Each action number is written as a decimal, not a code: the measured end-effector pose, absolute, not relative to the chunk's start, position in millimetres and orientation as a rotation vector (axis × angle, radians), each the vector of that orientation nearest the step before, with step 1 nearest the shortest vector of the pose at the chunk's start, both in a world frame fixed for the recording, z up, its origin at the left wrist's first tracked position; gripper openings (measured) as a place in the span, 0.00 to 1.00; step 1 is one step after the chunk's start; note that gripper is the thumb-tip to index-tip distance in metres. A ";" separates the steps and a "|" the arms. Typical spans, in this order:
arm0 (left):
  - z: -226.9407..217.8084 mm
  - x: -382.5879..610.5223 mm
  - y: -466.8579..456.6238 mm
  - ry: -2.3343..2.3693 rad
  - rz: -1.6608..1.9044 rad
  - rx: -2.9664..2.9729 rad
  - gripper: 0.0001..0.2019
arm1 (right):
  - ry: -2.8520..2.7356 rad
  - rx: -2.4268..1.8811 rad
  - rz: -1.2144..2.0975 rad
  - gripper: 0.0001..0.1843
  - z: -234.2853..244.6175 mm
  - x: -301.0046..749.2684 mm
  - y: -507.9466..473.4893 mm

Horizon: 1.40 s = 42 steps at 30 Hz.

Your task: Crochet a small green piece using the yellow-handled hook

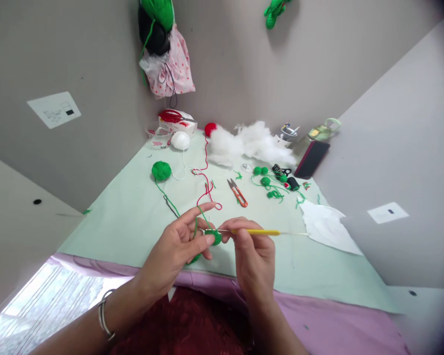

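Observation:
Between thumb and fingers, my left hand (pixel 181 241) pinches a small green crochet piece (pixel 213 237). Green yarn runs over its raised index finger and trails back to a green yarn ball (pixel 161 171) on the left of the table. My right hand (pixel 254 254) is closed around a crochet hook (pixel 261 232) with a yellow handle, held level. The hook's thin metal tip meets the top edge of the green piece; whether it is inside a stitch I cannot tell. Orange thread snips (pixel 238 193) lie just beyond my hands.
White stuffing (pixel 249 143) is heaped at the back, beside a red yarn ball (pixel 210 129) and a white yarn ball (pixel 180 141). Several small green crocheted balls (pixel 265 181) lie right of the snips. A phone (pixel 312 159) leans at the right, near white paper (pixel 327 227).

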State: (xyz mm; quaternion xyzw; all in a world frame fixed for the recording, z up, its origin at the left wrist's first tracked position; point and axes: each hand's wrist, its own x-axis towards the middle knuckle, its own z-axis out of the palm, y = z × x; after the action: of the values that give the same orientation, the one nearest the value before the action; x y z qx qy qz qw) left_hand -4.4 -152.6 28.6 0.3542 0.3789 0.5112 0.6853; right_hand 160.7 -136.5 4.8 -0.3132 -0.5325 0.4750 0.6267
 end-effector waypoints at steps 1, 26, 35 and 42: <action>29.3 -5.0 -152.4 0.836 1.134 0.777 0.30 | -1.182 -0.712 1.129 0.09 5.3 160.8 -134.9; 27.1 -3.5 -152.7 0.951 1.183 0.890 0.21 | -1.121 -0.775 1.123 0.11 7.8 161.2 -129.9; 26.8 -3.8 -153.5 0.936 1.187 0.903 0.20 | -1.105 -0.766 1.167 0.11 8.9 160.4 -130.0; 28.3 -4.8 -154.2 0.979 1.191 0.911 0.19 | -1.158 -0.732 1.130 0.12 10.8 163.6 -130.2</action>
State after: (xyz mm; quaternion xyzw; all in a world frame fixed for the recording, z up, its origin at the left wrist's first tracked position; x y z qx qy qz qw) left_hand -4.8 -154.2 28.3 0.3969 0.4268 0.5192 0.6251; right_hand 163.6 -130.2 10.8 -0.3199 -0.5059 0.4936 0.6310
